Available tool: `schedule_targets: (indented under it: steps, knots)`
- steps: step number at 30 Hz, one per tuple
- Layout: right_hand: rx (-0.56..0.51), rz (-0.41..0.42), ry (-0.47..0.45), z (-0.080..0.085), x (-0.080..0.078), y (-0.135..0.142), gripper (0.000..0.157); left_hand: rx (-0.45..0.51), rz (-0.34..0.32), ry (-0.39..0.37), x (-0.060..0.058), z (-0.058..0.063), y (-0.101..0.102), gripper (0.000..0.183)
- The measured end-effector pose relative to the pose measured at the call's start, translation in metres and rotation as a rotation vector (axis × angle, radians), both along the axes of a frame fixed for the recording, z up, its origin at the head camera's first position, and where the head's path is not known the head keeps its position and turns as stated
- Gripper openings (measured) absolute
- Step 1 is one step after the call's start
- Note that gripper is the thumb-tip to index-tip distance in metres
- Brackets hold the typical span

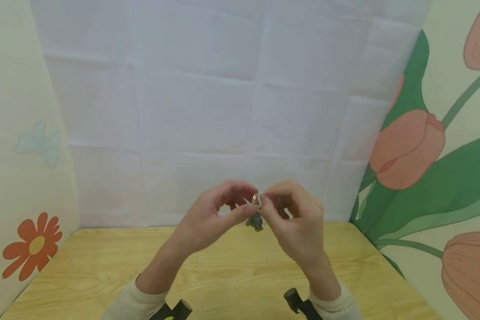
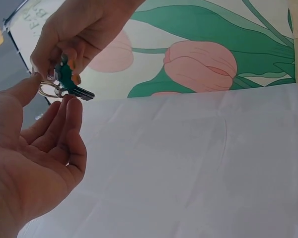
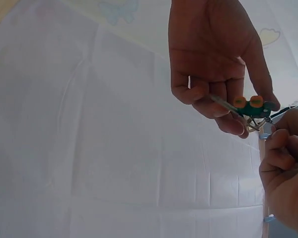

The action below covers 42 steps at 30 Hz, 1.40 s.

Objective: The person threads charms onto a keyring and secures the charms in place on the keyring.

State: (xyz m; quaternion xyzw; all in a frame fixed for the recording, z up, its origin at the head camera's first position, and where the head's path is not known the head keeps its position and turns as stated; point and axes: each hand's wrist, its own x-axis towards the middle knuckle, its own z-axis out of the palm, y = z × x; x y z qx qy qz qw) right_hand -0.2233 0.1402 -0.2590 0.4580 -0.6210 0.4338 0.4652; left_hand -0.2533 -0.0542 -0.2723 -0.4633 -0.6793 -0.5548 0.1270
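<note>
A keychain with a small green figure [image 1: 256, 221] with orange feet hangs between the two hands, above the table. Its metal key ring [image 2: 48, 90] is pinched by my left hand [image 1: 203, 220], thumb on one side and fingertips on the other. A key [image 2: 83, 93] hangs from the same ring and points away from the left thumb. My right hand [image 1: 300, 224] pinches a small shiny part of the keychain right beside the ring, its thumb and index finger together and the other fingers curled. The right fingertips partly hide that part.
Below the hands lies a light wood-grain table [image 1: 231, 275]. White cloth [image 1: 199, 111] hangs behind it. Printed panels stand on both sides, with a red flower [image 1: 36, 245] at left and pink tulips [image 1: 409, 149] at right. Dark wrist mounts [image 1: 180, 310] show at the cuffs.
</note>
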Motion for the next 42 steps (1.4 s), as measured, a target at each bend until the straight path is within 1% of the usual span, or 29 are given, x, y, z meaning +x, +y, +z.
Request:
schedule_targets:
  steps: [5,10,14,18,22,28,31,33,37,39,42]
  knots:
    - [0.004,0.023,0.002,0.000,0.000,-0.001,0.010,-0.015,0.003,0.016,-0.005,-0.001,-0.001,0.025]
    - [0.006,0.020,0.001,0.001,-0.001,-0.002,0.008,0.020,0.044,0.027,-0.005,-0.002,-0.002,0.024]
    - [0.006,0.007,-0.015,0.000,-0.002,-0.001,0.009,0.045,0.070,0.060,-0.005,-0.002,-0.003,0.026]
    - [0.005,0.026,-0.060,-0.001,-0.004,0.001,0.012,0.064,0.060,0.103,-0.005,-0.001,-0.005,0.028]
    - [0.000,0.058,-0.114,-0.003,-0.007,0.004,0.016,0.079,0.042,0.128,-0.006,-0.001,-0.006,0.029]
    - [-0.023,0.056,-0.195,-0.006,-0.011,0.007,0.016,0.077,0.038,0.149,-0.005,0.000,-0.007,0.031]
    - [-0.026,0.048,-0.197,-0.007,-0.013,0.006,0.013,0.056,0.046,0.137,-0.006,0.000,-0.007,0.032]
    - [-0.015,0.029,-0.164,-0.007,-0.014,0.005,0.011,0.028,0.055,0.111,-0.006,0.000,-0.007,0.033]
    - [0.005,-0.025,-0.070,-0.006,-0.017,0.003,0.008,-0.039,0.068,0.022,-0.007,0.000,-0.007,0.037]
    - [0.007,-0.044,-0.036,-0.005,-0.017,0.002,0.008,-0.057,0.071,-0.016,-0.008,-0.001,-0.007,0.037]
    - [0.003,-0.059,-0.007,-0.005,-0.017,0.001,0.008,-0.062,0.079,-0.040,-0.008,-0.002,-0.007,0.033]
